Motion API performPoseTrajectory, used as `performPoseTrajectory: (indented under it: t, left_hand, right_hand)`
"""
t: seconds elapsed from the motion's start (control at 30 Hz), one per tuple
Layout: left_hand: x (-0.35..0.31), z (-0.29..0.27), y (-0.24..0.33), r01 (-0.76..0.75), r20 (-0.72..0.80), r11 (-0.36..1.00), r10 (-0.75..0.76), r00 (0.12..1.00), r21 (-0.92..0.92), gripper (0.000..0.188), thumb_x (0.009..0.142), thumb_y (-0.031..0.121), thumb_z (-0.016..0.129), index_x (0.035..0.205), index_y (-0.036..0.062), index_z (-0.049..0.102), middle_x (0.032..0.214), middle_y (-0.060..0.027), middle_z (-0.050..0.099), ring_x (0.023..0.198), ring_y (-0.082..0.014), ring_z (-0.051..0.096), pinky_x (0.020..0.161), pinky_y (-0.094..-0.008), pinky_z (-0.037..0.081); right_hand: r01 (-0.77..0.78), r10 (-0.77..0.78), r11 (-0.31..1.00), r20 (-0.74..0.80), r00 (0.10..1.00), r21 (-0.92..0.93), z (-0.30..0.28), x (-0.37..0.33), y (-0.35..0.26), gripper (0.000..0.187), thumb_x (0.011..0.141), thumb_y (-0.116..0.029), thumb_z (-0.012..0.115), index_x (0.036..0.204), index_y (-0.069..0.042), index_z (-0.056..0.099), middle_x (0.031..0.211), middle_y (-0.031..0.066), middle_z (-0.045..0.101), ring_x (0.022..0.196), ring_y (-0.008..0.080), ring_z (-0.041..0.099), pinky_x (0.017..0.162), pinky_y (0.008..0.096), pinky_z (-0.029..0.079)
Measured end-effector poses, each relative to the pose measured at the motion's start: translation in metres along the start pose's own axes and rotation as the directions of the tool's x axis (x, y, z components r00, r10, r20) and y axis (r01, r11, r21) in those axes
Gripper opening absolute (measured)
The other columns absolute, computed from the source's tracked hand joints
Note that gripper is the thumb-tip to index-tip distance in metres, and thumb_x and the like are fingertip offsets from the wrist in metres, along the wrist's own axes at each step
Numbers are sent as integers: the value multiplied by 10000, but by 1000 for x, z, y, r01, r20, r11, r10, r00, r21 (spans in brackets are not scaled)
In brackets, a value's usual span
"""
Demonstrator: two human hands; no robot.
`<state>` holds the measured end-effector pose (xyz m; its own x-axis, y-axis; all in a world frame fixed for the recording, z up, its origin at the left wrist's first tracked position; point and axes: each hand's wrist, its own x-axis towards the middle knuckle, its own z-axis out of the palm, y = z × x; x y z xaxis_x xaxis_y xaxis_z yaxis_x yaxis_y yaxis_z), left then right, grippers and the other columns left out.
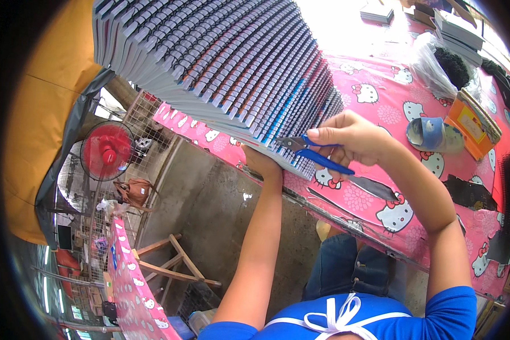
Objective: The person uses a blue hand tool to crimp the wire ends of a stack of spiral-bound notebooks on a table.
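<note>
A large block of spiral-bound notebooks [209,62] stands packed on the table, with rows of black, red and blue coil spines turned up. My right hand [351,141] is closed around blue-handled cutting pliers [323,161]. Their metal jaws reach the coil ends at the near side of the block, beside the blue coils. My left hand [262,163] lies against the lower near edge of the notebooks, over the table's edge. Its fingers are hidden by the notebooks, so what they grip does not show.
The table [388,113] wears a pink cartoon-cat cover with torn dark patches. To the right are a tape roll [433,135], an orange box [473,124], a plastic bag [430,65] with black coils and stacked books [459,34]. A red fan [107,150] and wooden stool [175,258] stand left.
</note>
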<state>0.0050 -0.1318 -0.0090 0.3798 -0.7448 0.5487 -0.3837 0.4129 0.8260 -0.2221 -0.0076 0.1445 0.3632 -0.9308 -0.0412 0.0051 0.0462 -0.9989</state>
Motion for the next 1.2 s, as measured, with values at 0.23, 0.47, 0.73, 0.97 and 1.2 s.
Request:
performPoseTrajectory:
  t: [0.23,0.47,0.73,0.97,1.2]
  left_hand:
    - [-1,-2,2,62,-3,998,-62,998,19,343,904,288,514,1062,-4,600,1004,-134,672,849,-229,650,733,-363,510]
    - [-1,3,19,152,-4,987,-152,988,58,471,971,357,345,1042,-53,564,993,-221,645,870,-321,634,769,-454,479]
    - [3,1,-12,-18,-5,996,18,1000,88,472,937,361,406,1069,-62,567,1025,-236,638,905,-357,629,771,-454,477]
    - [-1,3,2,117,-10,992,-118,993,-51,475,959,333,356,1085,-78,558,1036,-248,626,901,-338,625,784,-449,476]
    - [3,-1,-5,81,-19,997,-80,997,6,441,961,333,373,1041,-61,553,1008,-251,625,883,-351,623,767,-450,471]
  right_hand:
    - [369,-530,739,-146,835,-564,20,-19,22,407,782,-294,751,1019,5,608,927,147,637,862,253,634,770,354,497]
    - [404,-842,292,-32,539,-867,19,-12,33,428,707,-242,794,1017,-11,609,970,148,589,869,273,607,751,349,488]
    - [-91,92,996,54,994,-19,8,2,11,320,808,-280,735,909,8,639,769,93,644,675,167,643,597,280,511]
    - [380,-666,547,-113,737,-746,24,-17,30,385,745,-301,744,989,-39,599,909,132,618,852,302,615,758,408,477]
    - [403,-651,548,-72,755,-733,24,-8,27,358,746,-264,755,945,1,618,846,128,616,791,262,614,717,391,485]
